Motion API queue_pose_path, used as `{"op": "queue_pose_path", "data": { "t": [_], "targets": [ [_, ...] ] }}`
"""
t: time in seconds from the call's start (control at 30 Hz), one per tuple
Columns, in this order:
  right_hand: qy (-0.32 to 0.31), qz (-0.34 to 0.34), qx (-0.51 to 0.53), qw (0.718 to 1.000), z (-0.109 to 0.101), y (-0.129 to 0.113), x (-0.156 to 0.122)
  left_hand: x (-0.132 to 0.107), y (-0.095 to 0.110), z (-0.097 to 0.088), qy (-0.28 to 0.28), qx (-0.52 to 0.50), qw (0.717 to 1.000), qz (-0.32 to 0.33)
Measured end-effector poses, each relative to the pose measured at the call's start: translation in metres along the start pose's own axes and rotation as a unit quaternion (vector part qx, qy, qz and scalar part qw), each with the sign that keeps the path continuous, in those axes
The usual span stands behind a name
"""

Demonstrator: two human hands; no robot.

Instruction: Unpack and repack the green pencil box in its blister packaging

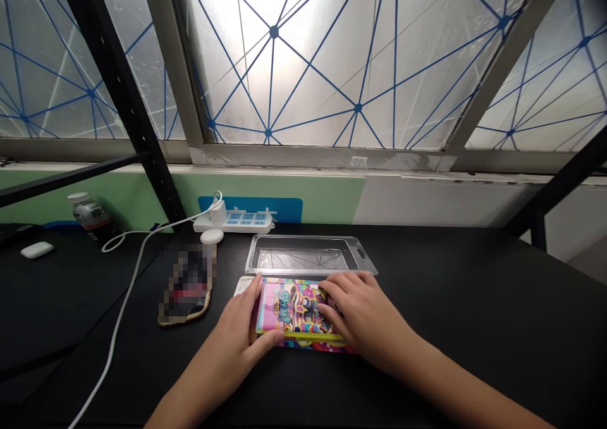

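While the cartoon-printed packet is kept flat on the black tabletop at lower centre of the frame, both of its ends are held. Its left end is gripped by the left hand, with the fingers laid along the side and the thumb set on the near corner; its right end is clasped by the right hand, whose fingers are bent over the cover. Another brightly printed layer is glimpsed under the yellow near edge, and a white printed card is partly exposed at the upper left corner. Just beyond, at the centre of the frame, a clear plastic tray is left untouched. From this, the work is judged to be under way: the packet is already out of the tray, but neither hand has yet been freed from it. Whether it has been opened cannot be told, since no inside is shown.
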State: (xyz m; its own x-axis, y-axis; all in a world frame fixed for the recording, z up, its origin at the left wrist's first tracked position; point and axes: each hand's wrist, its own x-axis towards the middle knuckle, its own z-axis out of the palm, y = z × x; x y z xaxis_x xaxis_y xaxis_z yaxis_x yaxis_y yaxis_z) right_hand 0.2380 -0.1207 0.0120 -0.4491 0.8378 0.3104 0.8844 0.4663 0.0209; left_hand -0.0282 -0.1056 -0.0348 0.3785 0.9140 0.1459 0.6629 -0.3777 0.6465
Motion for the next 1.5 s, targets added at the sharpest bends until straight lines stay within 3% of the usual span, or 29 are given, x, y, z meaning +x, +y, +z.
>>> {"op": "queue_pose_path", "data": {
  "t": [0.2, 0.43, 0.53, 0.67, 0.73, 0.83, 0.93, 1.0, 1.17, 1.33, 1.5],
  "targets": [
    [0.004, 0.022, 0.029, 0.999, 0.018, -0.008, 0.023, -0.001, 0.0, -0.003, -0.003, 0.001, 1.0, 0.017],
    [0.093, 0.004, 0.03, 0.995, 0.025, -0.006, 0.023, 0.0, 0.007, -0.01, -0.012, 0.002, 0.999, 0.032],
    [0.157, -0.022, 0.017, 0.987, 0.019, -0.008, 0.021, -0.001, 0.005, -0.011, -0.005, -0.021, 1.0, 0.008],
    [0.24, -0.102, 0.007, 0.965, 0.0, -0.015, 0.003, -0.004, -0.001, -0.017, -0.046, -0.067, 0.997, -0.004],
    [0.24, -0.142, 0.021, 0.96, -0.012, -0.018, -0.013, -0.007, -0.003, -0.02, -0.052, -0.073, 0.996, -0.012],
    [0.189, -0.162, 0.069, 0.966, -0.025, -0.01, -0.041, -0.009, -0.003, -0.023, -0.047, -0.069, 0.996, -0.017],
    [0.098, -0.118, 0.101, 0.983, -0.023, 0.018, -0.068, -0.006, 0.0, -0.022, -0.063, -0.044, 0.996, -0.039],
    [0.034, -0.053, 0.119, 0.991, -0.015, 0.04, -0.083, -0.004, 0.002, -0.021, -0.068, -0.03, 0.996, -0.051],
    [-0.091, 0.1, 0.178, 0.975, 0.01, 0.065, -0.105, 0.0, 0.003, -0.018, -0.042, -0.027, 0.998, -0.031],
    [-0.04, 0.176, 0.247, 0.952, 0.013, 0.056, -0.103, -0.002, 0.0, -0.017, -0.026, -0.049, 0.998, -0.038],
    [0.012, 0.249, 0.349, 0.903, 0.004, 0.051, -0.086, -0.005, -0.008, -0.017, -0.019, -0.11, 0.994, -0.009]
  ]
}}
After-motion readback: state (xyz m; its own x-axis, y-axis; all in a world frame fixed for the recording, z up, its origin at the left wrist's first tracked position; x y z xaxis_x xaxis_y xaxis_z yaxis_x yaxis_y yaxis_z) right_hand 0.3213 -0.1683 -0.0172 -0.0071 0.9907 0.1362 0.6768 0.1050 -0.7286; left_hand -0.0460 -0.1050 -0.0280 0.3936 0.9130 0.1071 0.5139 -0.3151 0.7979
